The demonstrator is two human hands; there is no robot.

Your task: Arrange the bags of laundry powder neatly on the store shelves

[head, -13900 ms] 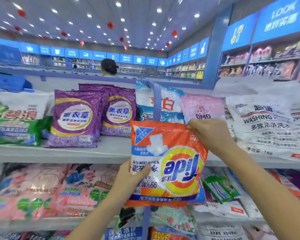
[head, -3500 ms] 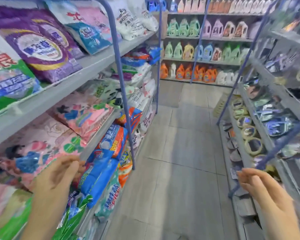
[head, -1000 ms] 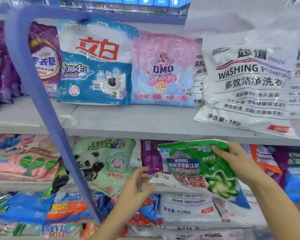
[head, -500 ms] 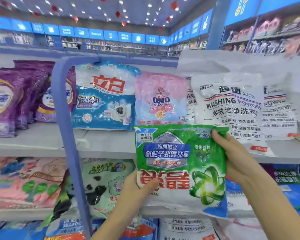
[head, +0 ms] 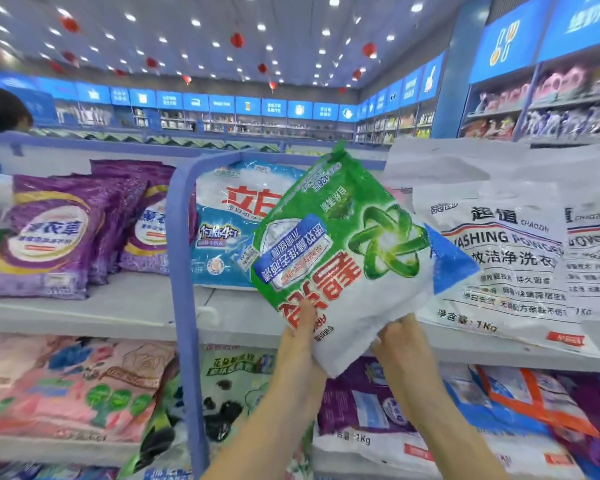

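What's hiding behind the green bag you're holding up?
Behind the green bag, part of a blue-and-white bag shows on its left and a white washing powder bag on its right, both on the shelf. Whatever stands between them is covered.

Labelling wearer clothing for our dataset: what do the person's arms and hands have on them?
Nothing visible: left hand and right hand are ungloved, no rings, watch or bracelets; left forearm and right forearm are bare, no sleeves in frame.
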